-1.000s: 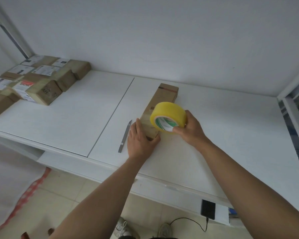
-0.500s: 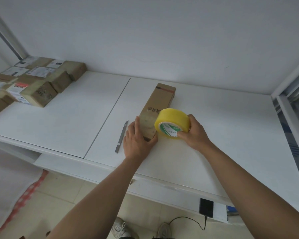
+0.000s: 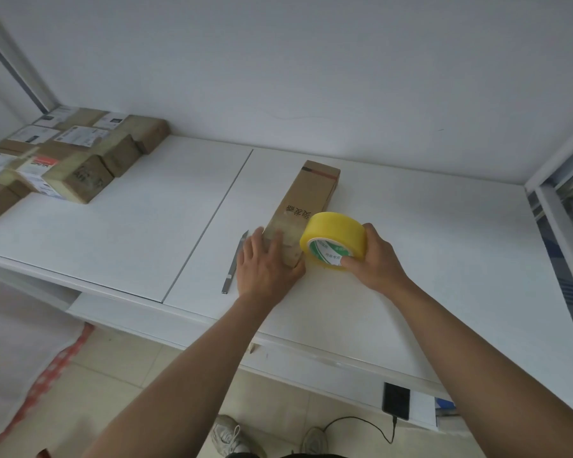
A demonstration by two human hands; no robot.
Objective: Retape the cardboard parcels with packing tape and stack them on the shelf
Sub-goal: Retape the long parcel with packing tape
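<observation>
Since a second ago, the tape roll (image 3: 333, 239) has come down from on top of the long parcel (image 3: 303, 211) to its right flank near the lower end, so the strip seems to be getting wrapped over that end. At centre frame the right hand (image 3: 374, 259) grips the roll, fingers curled over its outer face and the thumb on the printed core, which lets the roll turn and pay out while it is steered. Just left of it, the left hand (image 3: 267, 262) lies flat on the parcel's near end with straight fingers on top and the thumb against the end face; it holds nothing, it only presses. My guess is that this pins the fresh tape down and keeps the narrow box from sliding as the roll pulls.

That parcel lies lengthwise on the white tabletop (image 3: 427, 259), running from centre frame up toward the wall. A slim metal cutter (image 3: 235, 264) rests just left of the left hand, close by, probably for severing the strip. In the upper left of the frame a cluster of labelled parcels (image 3: 70, 153) sits packed together against the corner. By my reading the long box is mid-taping and not yet ready for stacking.
</observation>
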